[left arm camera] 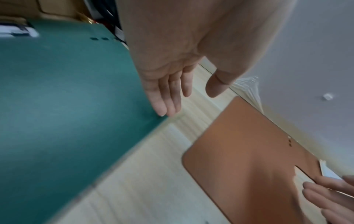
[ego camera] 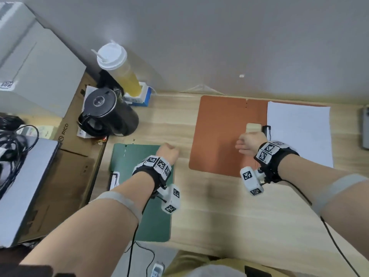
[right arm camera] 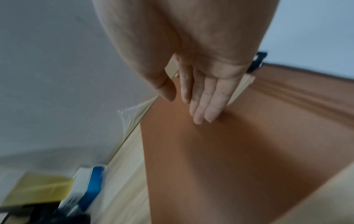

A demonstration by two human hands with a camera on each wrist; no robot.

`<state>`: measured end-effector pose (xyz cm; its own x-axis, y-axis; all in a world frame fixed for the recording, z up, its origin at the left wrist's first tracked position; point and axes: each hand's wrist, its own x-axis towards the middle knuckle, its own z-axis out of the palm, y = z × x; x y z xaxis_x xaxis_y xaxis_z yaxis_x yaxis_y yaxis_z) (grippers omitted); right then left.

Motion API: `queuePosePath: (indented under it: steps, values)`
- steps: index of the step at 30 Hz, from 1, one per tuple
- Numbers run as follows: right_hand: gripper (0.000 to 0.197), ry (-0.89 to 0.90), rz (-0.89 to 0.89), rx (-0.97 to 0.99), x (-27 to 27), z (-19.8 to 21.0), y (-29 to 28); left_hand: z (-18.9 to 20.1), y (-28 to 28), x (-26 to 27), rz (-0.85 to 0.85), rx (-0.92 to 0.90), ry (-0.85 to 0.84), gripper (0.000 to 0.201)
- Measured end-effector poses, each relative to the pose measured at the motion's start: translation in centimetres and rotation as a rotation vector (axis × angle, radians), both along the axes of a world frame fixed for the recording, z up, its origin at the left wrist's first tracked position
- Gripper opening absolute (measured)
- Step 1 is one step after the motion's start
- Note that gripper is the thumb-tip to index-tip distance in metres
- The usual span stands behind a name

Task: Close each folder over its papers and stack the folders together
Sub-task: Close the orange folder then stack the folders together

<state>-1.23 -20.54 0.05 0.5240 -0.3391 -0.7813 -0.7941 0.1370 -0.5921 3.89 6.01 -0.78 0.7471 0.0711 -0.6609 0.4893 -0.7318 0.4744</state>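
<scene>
A green folder (ego camera: 139, 176) lies closed at the table's left front. My left hand (ego camera: 167, 151) hovers over its far right corner; in the left wrist view the left hand (left arm camera: 189, 103) has straight fingers whose tips reach the green folder (left arm camera: 67, 106) at its edge. An orange folder (ego camera: 219, 132) lies open farther right, with white paper (ego camera: 299, 132) on its right half. My right hand (ego camera: 244, 144) is over the left flap; in the right wrist view its straight fingertips (right arm camera: 203, 115) touch the orange folder (right arm camera: 229, 166). A beige label (ego camera: 252, 126) and black clip (ego camera: 266, 129) sit at the fold.
A black kettle (ego camera: 107, 114), a lidded cup of yellow drink (ego camera: 119, 66) and a blue-white box (ego camera: 139, 96) stand at the back left. A cardboard box (ego camera: 75, 140) borders the table's left side. A phone (ego camera: 365, 126) lies at the right edge. The wall is close behind.
</scene>
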Motion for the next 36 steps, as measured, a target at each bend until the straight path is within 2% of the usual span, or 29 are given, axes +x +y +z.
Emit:
queuePosePath:
  steps: [5,7,8,10,13,15,20,22,25,27,30,33,36]
  values:
    - [0.035,-0.001,-0.097,0.040,-1.7,-0.4,-3.9,-0.8,-5.0,0.2,-0.011,-0.044,0.118,0.040]
    - [0.016,0.039,-0.113,0.126,-2.3,-0.8,-4.2,-1.3,-6.4,0.0,0.001,-0.021,0.129,0.046]
    - [0.008,0.067,-0.090,0.149,-2.4,-0.9,-3.9,-1.3,-6.7,-0.1,0.020,-0.014,0.117,0.047]
    - [0.005,0.095,-0.058,0.147,-2.6,-1.2,-3.6,-1.4,-7.2,-0.4,0.051,-0.004,0.120,0.046]
    - [0.010,0.065,-0.039,0.114,-2.7,-1.6,-3.4,-1.3,-7.1,-0.7,0.145,-0.046,0.171,0.051]
    - [0.006,0.077,0.009,0.090,-2.6,-1.7,-3.2,-0.4,-6.8,-1.1,0.225,-0.094,0.208,0.043]
    - [0.013,0.120,0.103,0.017,-2.5,-1.0,-2.5,2.7,-4.5,-0.4,0.172,-0.045,0.292,0.033]
    - [0.025,0.117,0.153,0.038,-2.3,-0.4,-1.9,4.4,-3.8,0.3,0.101,-0.027,0.285,0.033]
    - [0.034,0.110,0.233,0.125,-1.9,1.0,-0.7,7.5,-3.5,1.0,-0.102,-0.051,0.272,0.028]
    - [0.039,0.096,0.279,0.181,-1.6,2.1,-0.2,9.2,-3.7,1.6,-0.195,-0.110,0.298,0.034]
    - [0.036,0.071,0.327,0.329,-2.1,3.4,-0.3,10.7,-5.4,1.5,-0.310,-0.163,0.338,0.054]
    - [0.040,0.035,0.282,0.427,-3.0,4.4,-2.3,11.2,-8.9,0.4,-0.417,-0.164,0.358,0.062]
    - [0.044,0.037,0.123,0.348,-4.8,4.9,-7.0,9.9,-12.8,-0.9,-0.465,-0.086,0.334,0.082]
